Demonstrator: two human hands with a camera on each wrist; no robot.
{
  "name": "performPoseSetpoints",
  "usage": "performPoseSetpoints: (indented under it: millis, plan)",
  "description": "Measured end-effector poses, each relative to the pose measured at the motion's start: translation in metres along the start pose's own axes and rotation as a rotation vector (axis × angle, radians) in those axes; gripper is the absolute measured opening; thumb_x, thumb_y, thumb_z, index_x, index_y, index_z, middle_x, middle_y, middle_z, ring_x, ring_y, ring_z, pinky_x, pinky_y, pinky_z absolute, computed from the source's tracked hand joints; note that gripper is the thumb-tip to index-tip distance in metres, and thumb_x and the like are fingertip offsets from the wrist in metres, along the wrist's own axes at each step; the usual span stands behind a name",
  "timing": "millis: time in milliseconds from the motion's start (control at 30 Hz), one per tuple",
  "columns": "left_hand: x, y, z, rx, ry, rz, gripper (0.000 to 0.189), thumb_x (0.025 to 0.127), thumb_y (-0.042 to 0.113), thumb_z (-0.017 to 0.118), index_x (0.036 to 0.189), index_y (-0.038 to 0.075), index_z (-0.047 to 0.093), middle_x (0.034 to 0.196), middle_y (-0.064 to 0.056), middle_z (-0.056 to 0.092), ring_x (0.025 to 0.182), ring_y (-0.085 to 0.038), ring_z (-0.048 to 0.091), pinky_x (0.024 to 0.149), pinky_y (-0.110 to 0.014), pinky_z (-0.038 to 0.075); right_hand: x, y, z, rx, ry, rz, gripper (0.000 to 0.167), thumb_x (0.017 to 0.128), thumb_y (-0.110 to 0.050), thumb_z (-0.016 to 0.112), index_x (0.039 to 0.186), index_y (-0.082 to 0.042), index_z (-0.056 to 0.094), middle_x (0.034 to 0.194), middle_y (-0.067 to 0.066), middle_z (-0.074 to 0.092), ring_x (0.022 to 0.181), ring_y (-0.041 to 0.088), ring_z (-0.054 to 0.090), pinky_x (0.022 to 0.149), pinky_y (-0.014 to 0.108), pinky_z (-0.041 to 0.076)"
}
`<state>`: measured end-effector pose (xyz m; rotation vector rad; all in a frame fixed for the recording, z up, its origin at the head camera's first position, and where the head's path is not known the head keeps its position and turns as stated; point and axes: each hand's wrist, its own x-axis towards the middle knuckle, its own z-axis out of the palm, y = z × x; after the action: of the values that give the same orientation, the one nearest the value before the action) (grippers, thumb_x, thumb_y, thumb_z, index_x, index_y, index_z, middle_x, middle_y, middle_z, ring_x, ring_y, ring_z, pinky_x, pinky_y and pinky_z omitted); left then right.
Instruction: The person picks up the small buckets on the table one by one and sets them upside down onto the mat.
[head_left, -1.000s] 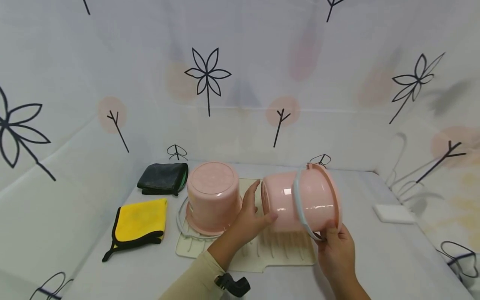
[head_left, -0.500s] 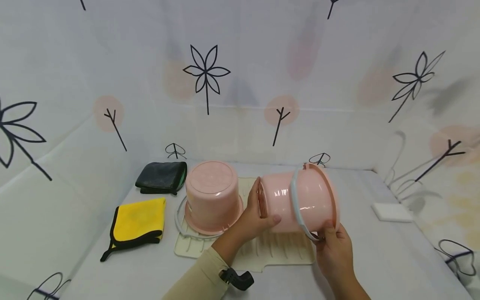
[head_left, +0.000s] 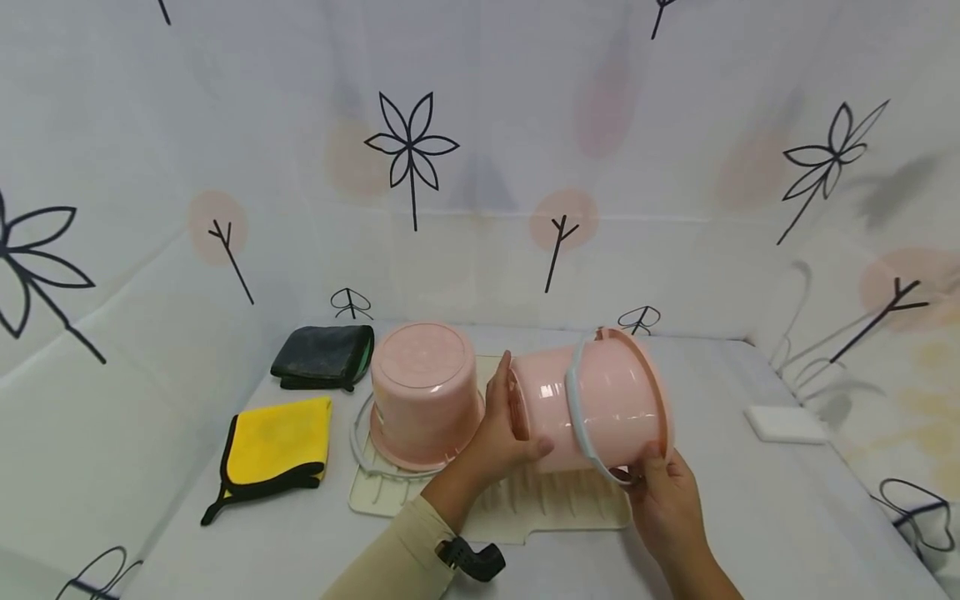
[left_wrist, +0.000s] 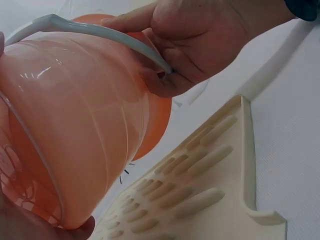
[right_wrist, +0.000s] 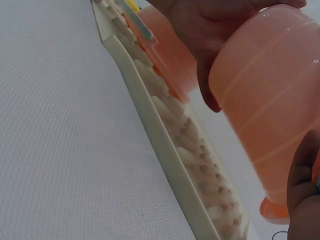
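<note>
A pink bucket (head_left: 543,400) lies sideways in the air above the cream draining mat (head_left: 570,500), its base to the left and its mouth to the right. My left hand (head_left: 495,442) holds the base end, thumb along the near side. My right hand (head_left: 667,500) grips the rim at the lower right, by the end of the pale blue handle (head_left: 576,400). In the left wrist view those right-hand fingers (left_wrist: 132,20) wrap the rim beside the handle. A second pink bucket (head_left: 423,367) stands upside down on the mat's left part.
A folded yellow cloth (head_left: 281,442) with black edging lies at the left, with a folded dark cloth (head_left: 324,354) behind it. On the right sits a white sponge-like block (head_left: 786,425). Patterned fabric walls (head_left: 480,167) enclose the white table.
The held bucket has shifted slightly to the left and its mouth end has dipped a little. Both hands have moved with it and keep their hold. The other bucket and the cloths stay put.
</note>
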<state>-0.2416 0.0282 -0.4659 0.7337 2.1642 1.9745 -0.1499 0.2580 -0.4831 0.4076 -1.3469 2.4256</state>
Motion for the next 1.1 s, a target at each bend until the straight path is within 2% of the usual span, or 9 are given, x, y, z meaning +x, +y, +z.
performPoseSetpoints:
  millis: [167,333,533,733,833,933,967,1033,1100]
  plan:
    - [-0.003,0.0,0.001,0.045,0.035,-0.023,0.127,0.064,0.081,0.08,0.16,0.059,0.001,0.168,-0.001,0.012,0.148,-0.031,0.032,0.116,-0.056,0.039,-0.001,-0.001,-0.001,-0.136,0.05,0.072,0.033,0.114,-0.019,0.036,0.09,-0.011,0.058,0.086,-0.002,0.062,0.086,0.009,0.067,0.083,0.026,0.062]
    - [-0.005,0.002,0.002,0.101,0.056,-0.023,0.125,0.065,0.07,0.084,0.16,0.059,0.004,0.168,0.005,0.011,0.151,-0.029,0.03,0.117,-0.059,0.037,-0.002,-0.004,-0.004,-0.268,0.036,0.09,0.035,0.114,-0.021,0.034,0.093,-0.011,0.06,0.086,-0.001,0.063,0.087,0.01,0.067,0.078,0.026,0.06]
    - [-0.009,0.012,0.004,0.167,0.083,0.007,0.123,0.068,0.062,0.085,0.162,0.054,0.007,0.168,0.003,0.013,0.149,-0.029,0.032,0.114,-0.059,0.039,-0.002,-0.006,-0.012,-0.439,-0.002,0.089,0.035,0.116,-0.022,0.034,0.097,-0.012,0.063,0.089,-0.002,0.066,0.086,0.012,0.064,0.076,0.025,0.058]
    - [-0.015,0.04,0.006,0.265,0.136,0.033,0.124,0.067,0.06,0.085,0.164,0.05,0.007,0.168,0.004,0.012,0.148,-0.027,0.032,0.109,-0.058,0.045,0.003,-0.009,-0.026,-0.452,-0.095,0.061,0.063,0.111,-0.056,0.018,0.118,-0.014,0.063,0.1,-0.003,0.066,0.095,0.013,0.062,0.081,0.028,0.057]
    - [-0.018,0.06,0.004,0.334,0.165,0.044,0.125,0.066,0.061,0.087,0.163,0.052,0.007,0.169,0.001,0.01,0.151,-0.027,0.029,0.111,-0.059,0.044,0.009,-0.014,-0.029,-0.608,-0.007,0.202,0.062,0.112,-0.056,0.021,0.126,-0.011,0.061,0.108,-0.004,0.065,0.1,0.012,0.061,0.081,0.029,0.059]
    - [-0.018,0.079,0.0,0.376,0.174,0.069,0.127,0.066,0.058,0.089,0.162,0.054,0.007,0.169,-0.001,0.009,0.151,-0.029,0.028,0.112,-0.059,0.044,0.015,-0.016,-0.03,-0.862,0.068,0.46,0.048,0.114,-0.044,0.036,0.128,-0.004,0.06,0.115,0.005,0.065,0.1,0.014,0.062,0.079,0.029,0.06]
    - [-0.017,0.084,-0.002,0.383,0.175,0.079,0.127,0.065,0.057,0.09,0.162,0.055,0.007,0.169,-0.002,0.01,0.151,-0.029,0.028,0.112,-0.058,0.044,0.017,-0.016,-0.031,-0.922,0.059,0.537,0.045,0.114,-0.041,0.042,0.128,-0.002,0.059,0.118,0.009,0.065,0.101,0.015,0.063,0.079,0.029,0.059]
    - [-0.016,0.094,-0.004,0.392,0.172,0.091,0.127,0.065,0.054,0.092,0.161,0.055,0.008,0.168,-0.002,0.011,0.151,-0.03,0.028,0.111,-0.056,0.046,0.017,-0.016,-0.033,-1.012,0.003,0.627,0.043,0.112,-0.035,0.049,0.131,0.002,0.058,0.124,0.017,0.065,0.104,0.019,0.064,0.08,0.03,0.059]
    - [-0.014,0.101,-0.006,0.413,0.173,0.096,0.127,0.065,0.054,0.092,0.161,0.056,0.008,0.168,-0.003,0.012,0.149,-0.032,0.031,0.108,-0.055,0.049,0.015,-0.015,-0.035,-1.087,-0.059,0.648,0.039,0.109,-0.034,0.056,0.128,-0.001,0.061,0.127,0.016,0.066,0.105,0.02,0.066,0.079,0.029,0.057]
